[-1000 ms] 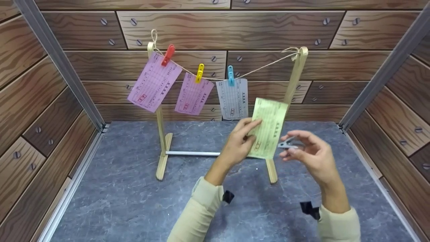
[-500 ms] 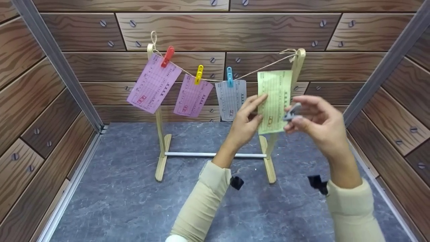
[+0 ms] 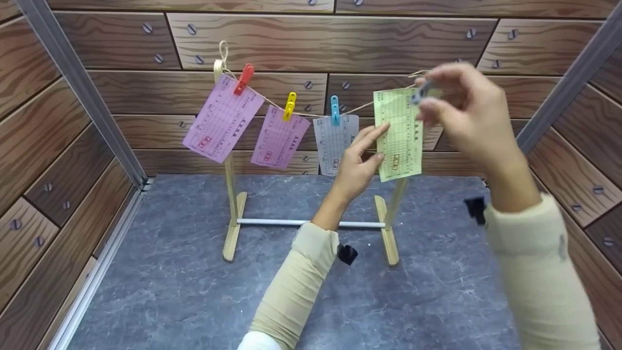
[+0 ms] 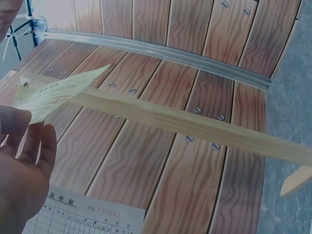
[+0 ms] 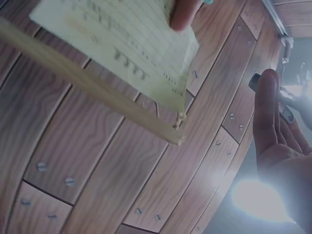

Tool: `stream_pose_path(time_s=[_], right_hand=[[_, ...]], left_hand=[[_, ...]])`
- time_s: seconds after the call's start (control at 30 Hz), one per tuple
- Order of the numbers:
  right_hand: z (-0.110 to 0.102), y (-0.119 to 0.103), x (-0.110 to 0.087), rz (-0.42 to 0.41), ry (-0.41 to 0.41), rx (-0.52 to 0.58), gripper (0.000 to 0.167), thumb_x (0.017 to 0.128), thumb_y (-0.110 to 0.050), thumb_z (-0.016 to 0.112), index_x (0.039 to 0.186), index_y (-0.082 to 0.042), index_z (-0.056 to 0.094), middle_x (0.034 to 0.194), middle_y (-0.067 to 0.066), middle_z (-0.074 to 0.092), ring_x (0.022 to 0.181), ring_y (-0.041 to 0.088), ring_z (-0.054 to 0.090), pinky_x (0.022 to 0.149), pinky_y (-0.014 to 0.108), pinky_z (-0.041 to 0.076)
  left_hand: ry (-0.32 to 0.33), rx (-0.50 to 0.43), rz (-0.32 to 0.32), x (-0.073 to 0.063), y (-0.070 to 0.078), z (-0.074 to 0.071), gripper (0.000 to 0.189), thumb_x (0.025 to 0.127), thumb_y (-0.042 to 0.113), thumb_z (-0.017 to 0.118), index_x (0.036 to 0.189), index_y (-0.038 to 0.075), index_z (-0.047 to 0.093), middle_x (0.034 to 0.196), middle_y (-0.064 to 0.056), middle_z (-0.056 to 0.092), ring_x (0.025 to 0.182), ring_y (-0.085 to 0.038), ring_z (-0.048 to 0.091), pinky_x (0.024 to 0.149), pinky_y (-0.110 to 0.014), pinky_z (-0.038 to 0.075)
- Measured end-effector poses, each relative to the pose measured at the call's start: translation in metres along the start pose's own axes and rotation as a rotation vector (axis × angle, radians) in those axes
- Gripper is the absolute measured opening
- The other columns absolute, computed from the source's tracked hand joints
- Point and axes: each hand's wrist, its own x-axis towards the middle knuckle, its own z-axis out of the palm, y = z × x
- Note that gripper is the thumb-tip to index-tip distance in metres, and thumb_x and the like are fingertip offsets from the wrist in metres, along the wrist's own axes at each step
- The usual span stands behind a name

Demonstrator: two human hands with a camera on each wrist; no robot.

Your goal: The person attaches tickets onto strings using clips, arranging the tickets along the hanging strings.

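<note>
My left hand (image 3: 357, 167) pinches a green printed slip (image 3: 401, 141) by its left edge, thumb in front in the left wrist view. The slip hangs upright, its top edge at the string (image 3: 360, 108) near the right post. Beside the slip's top right corner, my right hand (image 3: 474, 114) holds a grey clothespin (image 3: 423, 92) between thumb and fingers. In the right wrist view, that clothespin (image 5: 286, 113) is partly hidden by the fingers, apart from the slip (image 5: 131, 48). Whether its jaws are spread cannot be made out.
Two pink slips (image 3: 224, 119) hang from the string by red (image 3: 244, 79) and yellow (image 3: 289, 106) clothespins. A white slip (image 3: 335, 141) hangs by a blue clothespin (image 3: 335, 111), close to my left hand. The wooden stand (image 3: 232, 194) has a white crossbar (image 3: 272, 222).
Both hands have risen. The left brought the green slip up from below the string to its level; the right carried the grey clothespin up to the slip's top corner.
</note>
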Motion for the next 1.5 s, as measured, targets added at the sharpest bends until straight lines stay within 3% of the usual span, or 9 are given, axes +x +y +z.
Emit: stream_pose_path(time_s=[0.17, 0.27, 0.4, 0.5, 0.77, 0.9, 1.13, 1.33, 1.5], right_hand=[[0.004, 0.004, 0.034, -0.033, -0.007, -0.242, 0.016, 0.091, 0.005, 0.068, 0.107, 0.01, 0.066, 0.089, 0.014, 0.071, 0.06, 0.005, 0.062, 0.056, 0.016, 0.052], [0.008, 0.012, 0.05, 0.017, 0.025, -0.259, 0.008, 0.092, 0.005, 0.068, 0.097, 0.01, 0.066, 0.08, 0.006, 0.07, 0.051, 0.002, 0.058, 0.049, 0.015, 0.049], [0.013, 0.024, 0.062, 0.042, 0.047, -0.301, 0.007, 0.093, 0.004, 0.066, 0.09, 0.011, 0.065, 0.079, -0.004, 0.067, 0.057, 0.003, 0.058, 0.051, 0.015, 0.046], [0.016, 0.031, 0.066, 0.047, 0.029, -0.343, 0.008, 0.094, 0.002, 0.066, 0.091, 0.01, 0.065, 0.082, -0.001, 0.068, 0.065, 0.004, 0.057, 0.057, 0.016, 0.043], [0.021, 0.042, 0.069, 0.156, -0.025, -0.342, 0.009, 0.094, -0.002, 0.069, 0.09, 0.005, 0.065, 0.085, 0.005, 0.066, 0.065, 0.008, 0.054, 0.058, 0.018, 0.042], [0.023, 0.044, 0.07, 0.206, -0.063, -0.327, 0.01, 0.094, -0.005, 0.069, 0.094, 0.004, 0.067, 0.088, 0.007, 0.067, 0.068, 0.008, 0.056, 0.056, 0.016, 0.043], [0.02, 0.04, 0.069, 0.28, -0.156, -0.286, 0.012, 0.097, -0.007, 0.066, 0.106, 0.002, 0.066, 0.089, 0.012, 0.067, 0.044, 0.006, 0.055, 0.039, 0.021, 0.047], [0.013, 0.036, 0.064, 0.374, -0.28, -0.25, 0.034, 0.101, -0.014, 0.061, 0.131, 0.002, 0.059, 0.107, 0.021, 0.066, 0.047, 0.013, 0.062, 0.047, 0.027, 0.054], [0.008, 0.032, 0.063, 0.43, -0.269, -0.173, 0.046, 0.102, -0.019, 0.061, 0.143, -0.002, 0.052, 0.118, 0.02, 0.063, 0.051, 0.014, 0.065, 0.05, 0.027, 0.056]], left_hand=[[0.008, 0.045, 0.028, 0.0, -0.002, -0.003, 0.055, 0.089, -0.014, 0.056, 0.144, -0.006, 0.051, 0.141, -0.016, 0.052, 0.121, -0.008, 0.05, 0.092, -0.033, 0.051], [0.018, 0.05, 0.034, 0.0, -0.004, -0.004, 0.055, 0.089, -0.013, 0.057, 0.143, -0.006, 0.051, 0.141, -0.017, 0.052, 0.126, -0.009, 0.048, 0.099, -0.033, 0.047], [0.025, 0.063, 0.043, 0.001, -0.006, -0.005, 0.055, 0.089, -0.013, 0.057, 0.143, -0.006, 0.051, 0.142, -0.018, 0.051, 0.13, -0.009, 0.045, 0.108, -0.031, 0.039], [0.027, 0.072, 0.04, 0.001, -0.006, -0.005, 0.055, 0.089, -0.012, 0.057, 0.143, -0.005, 0.051, 0.142, -0.018, 0.051, 0.131, -0.008, 0.044, 0.11, -0.031, 0.036], [0.019, 0.099, 0.022, 0.003, -0.005, -0.003, 0.057, 0.087, -0.014, 0.058, 0.143, -0.005, 0.051, 0.143, -0.018, 0.051, 0.132, -0.012, 0.045, 0.112, -0.03, 0.033], [0.023, 0.075, 0.016, 0.003, -0.001, -0.003, 0.057, 0.086, -0.017, 0.057, 0.142, -0.009, 0.05, 0.143, -0.022, 0.05, 0.13, -0.015, 0.047, 0.11, -0.032, 0.037], [0.03, 0.032, 0.009, 0.005, -0.007, -0.003, 0.058, 0.086, -0.019, 0.053, 0.142, -0.007, 0.052, 0.141, -0.02, 0.05, 0.112, -0.011, 0.054, 0.089, -0.028, 0.051], [0.021, 0.004, 0.011, 0.006, -0.008, -0.002, 0.058, 0.086, -0.018, 0.054, 0.143, -0.007, 0.05, 0.143, -0.02, 0.049, 0.115, -0.012, 0.054, 0.093, -0.031, 0.051], [0.028, 0.031, 0.005, 0.004, -0.009, -0.003, 0.059, 0.086, -0.015, 0.056, 0.143, -0.006, 0.051, 0.144, -0.018, 0.049, 0.123, -0.012, 0.05, 0.097, -0.03, 0.047]])
